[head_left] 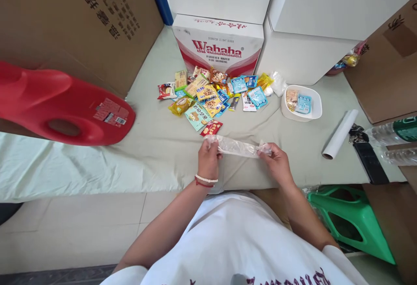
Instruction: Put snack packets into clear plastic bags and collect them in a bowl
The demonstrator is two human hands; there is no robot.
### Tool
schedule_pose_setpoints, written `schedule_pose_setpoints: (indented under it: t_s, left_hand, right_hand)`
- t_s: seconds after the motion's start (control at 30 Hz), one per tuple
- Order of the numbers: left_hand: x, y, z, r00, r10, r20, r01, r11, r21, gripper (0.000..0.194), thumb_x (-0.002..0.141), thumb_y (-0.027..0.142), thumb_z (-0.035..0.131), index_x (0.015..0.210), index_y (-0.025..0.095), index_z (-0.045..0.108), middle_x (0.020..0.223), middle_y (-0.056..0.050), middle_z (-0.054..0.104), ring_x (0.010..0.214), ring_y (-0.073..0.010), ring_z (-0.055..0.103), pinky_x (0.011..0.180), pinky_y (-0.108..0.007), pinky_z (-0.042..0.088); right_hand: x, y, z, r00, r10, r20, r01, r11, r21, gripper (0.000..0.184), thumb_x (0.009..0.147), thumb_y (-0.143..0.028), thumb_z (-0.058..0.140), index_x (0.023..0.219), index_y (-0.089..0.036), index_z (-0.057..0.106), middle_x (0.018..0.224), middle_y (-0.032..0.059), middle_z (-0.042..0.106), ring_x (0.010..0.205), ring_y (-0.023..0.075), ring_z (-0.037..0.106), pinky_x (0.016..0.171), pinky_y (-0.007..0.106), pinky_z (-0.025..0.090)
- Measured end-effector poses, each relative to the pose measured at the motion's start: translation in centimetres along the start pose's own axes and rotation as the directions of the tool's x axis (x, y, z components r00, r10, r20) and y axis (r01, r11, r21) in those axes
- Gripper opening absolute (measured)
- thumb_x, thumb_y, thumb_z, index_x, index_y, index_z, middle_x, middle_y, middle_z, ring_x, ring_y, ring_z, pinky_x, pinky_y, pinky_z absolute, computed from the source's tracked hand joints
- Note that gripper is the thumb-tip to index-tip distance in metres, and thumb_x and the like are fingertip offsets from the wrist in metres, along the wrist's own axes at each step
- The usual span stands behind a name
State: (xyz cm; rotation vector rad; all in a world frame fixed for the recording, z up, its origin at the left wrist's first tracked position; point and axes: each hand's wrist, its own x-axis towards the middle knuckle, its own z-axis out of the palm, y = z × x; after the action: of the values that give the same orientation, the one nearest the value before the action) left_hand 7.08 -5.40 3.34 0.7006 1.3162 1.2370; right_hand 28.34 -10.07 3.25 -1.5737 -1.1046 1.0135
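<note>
A clear plastic bag (238,147) is stretched sideways between my two hands, just above the front of the cloth-covered table. Closed round its left end is my left hand (209,158), with a white and a red bracelet at the wrist. My right hand (276,161) pinches the right end between thumb and fingers. Just beyond the bag lies a small red snack packet (211,128), nearest my left hand. Behind it spreads a heap of wrapped snacks (208,96). To the right, a white plastic tub (318,110) holds a few packets.
A red jug (81,107) lies at the left. Behind the snacks stands a Wahaha water carton (220,44). On the right are a white roll (340,134), a black phone-like object (371,163) with keys, and plastic bottles (384,134). A green stool (365,228) is below the table edge.
</note>
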Motion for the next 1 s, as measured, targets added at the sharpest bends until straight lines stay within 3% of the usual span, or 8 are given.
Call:
schedule_pose_setpoints:
  t_s: [0.1, 0.2, 0.3, 0.4, 0.5, 0.63, 0.8, 1.0]
  left_hand:
    - [-0.5, -0.6, -2.5, 0.994, -0.093, -0.053, 0.091, 0.995, -0.039, 0.038, 0.072, 0.049, 0.074, 0.082, 0.023, 0.048, 0.072, 0.006, 0.047, 0.061, -0.0098, 0.045, 0.05, -0.021, 0.035]
    - [-2.2, -1.5, -5.9, 0.995, -0.069, -0.076, 0.085, 0.97, 0.228, 0.039, 0.069, 0.045, 0.079, 0.084, 0.022, 0.051, 0.071, 0.006, 0.049, 0.061, -0.01, 0.045, 0.053, -0.022, 0.038]
    - [-4.0, -1.3, -8.9, 0.978, 0.151, -0.145, -0.063, 0.872, 0.485, 0.049, 0.066, 0.041, 0.083, 0.101, 0.021, 0.055, 0.09, 0.0, 0.057, 0.078, -0.0154, 0.056, 0.064, -0.026, 0.047]
    - [-5.3, 0.7, -9.6, 0.847, 0.517, -0.127, -0.317, 0.681, 0.66, 0.052, 0.068, 0.036, 0.083, 0.11, 0.022, 0.057, 0.11, -0.006, 0.057, 0.101, -0.0224, 0.057, 0.077, -0.033, 0.05]
    - [-5.8, 3.0, -7.1, 0.771, 0.608, 0.189, -0.568, 0.524, 0.635, 0.014, 0.084, 0.03, 0.071, 0.094, 0.023, 0.063, 0.096, -0.005, 0.062, 0.096, -0.0218, 0.059, 0.084, -0.036, 0.049]
    - [-4.6, 3.1, -1.3, 0.782, 0.384, 0.491, -0.611, 0.629, 0.48, 0.013, 0.09, 0.035, 0.066, 0.087, 0.022, 0.068, 0.083, -0.005, 0.065, 0.081, -0.019, 0.058, 0.077, -0.034, 0.047]
    - [-2.6, 0.0, 3.3, 0.831, 0.153, 0.535, -0.396, 0.838, 0.375, 0.026, 0.087, 0.044, 0.067, 0.077, 0.02, 0.068, 0.07, 0.0, 0.058, 0.066, -0.0147, 0.051, 0.063, -0.028, 0.041]
    - [-2.6, -0.9, 4.0, 0.882, 0.213, 0.421, -0.379, 0.851, 0.364, 0.025, 0.087, 0.039, 0.066, 0.071, 0.02, 0.066, 0.066, 0.002, 0.054, 0.06, -0.0125, 0.046, 0.061, -0.027, 0.037]
  right_hand:
    - [-0.4, 0.4, -0.6, 0.982, 0.184, -0.029, -0.171, 0.952, 0.256, 0.031, 0.073, -0.046, 0.083, 0.085, -0.021, 0.068, 0.079, -0.0006, 0.064, 0.07, 0.0137, 0.055, 0.063, 0.026, 0.051]
    - [-0.5, -0.2, -0.6, 0.961, 0.276, 0.001, -0.248, 0.864, 0.438, 0.035, 0.069, -0.047, 0.087, 0.088, -0.022, 0.073, 0.08, -0.0004, 0.066, 0.07, 0.0134, 0.058, 0.061, 0.026, 0.054]
    - [-0.3, -1.3, -0.6, 0.957, 0.27, 0.102, -0.284, 0.818, 0.501, 0.036, 0.065, -0.045, 0.09, 0.088, -0.022, 0.074, 0.08, -0.0001, 0.067, 0.072, 0.0136, 0.062, 0.067, 0.029, 0.059]
    - [0.2, -2.5, -0.4, 0.956, 0.245, 0.16, -0.292, 0.847, 0.444, 0.037, 0.063, -0.042, 0.092, 0.089, -0.022, 0.075, 0.078, -0.0006, 0.068, 0.067, 0.0121, 0.061, 0.062, 0.027, 0.059]
    - [0.8, -3.6, 0.2, 0.96, 0.215, 0.178, -0.266, 0.9, 0.346, 0.036, 0.063, -0.044, 0.092, 0.084, -0.02, 0.074, 0.072, -0.001, 0.066, 0.06, 0.0108, 0.059, 0.053, 0.023, 0.055]
    - [1.5, -4.8, 1.2, 0.968, 0.177, 0.178, -0.224, 0.929, 0.295, 0.038, 0.061, -0.046, 0.092, 0.077, -0.02, 0.07, 0.069, -0.0012, 0.065, 0.057, 0.011, 0.058, 0.05, 0.024, 0.053]
    - [2.1, -5.0, 0.8, 0.979, 0.133, 0.153, -0.176, 0.931, 0.318, 0.04, 0.064, -0.05, 0.09, 0.082, -0.021, 0.069, 0.071, -0.0015, 0.066, 0.062, 0.0127, 0.06, 0.059, 0.027, 0.057]
    - [0.6, -3.2, 0.4, 0.992, 0.097, 0.08, -0.121, 0.908, 0.401, 0.039, 0.079, -0.06, 0.077, 0.092, -0.023, 0.068, 0.098, 0.0037, 0.07, 0.09, 0.0172, 0.067, 0.087, 0.036, 0.059]
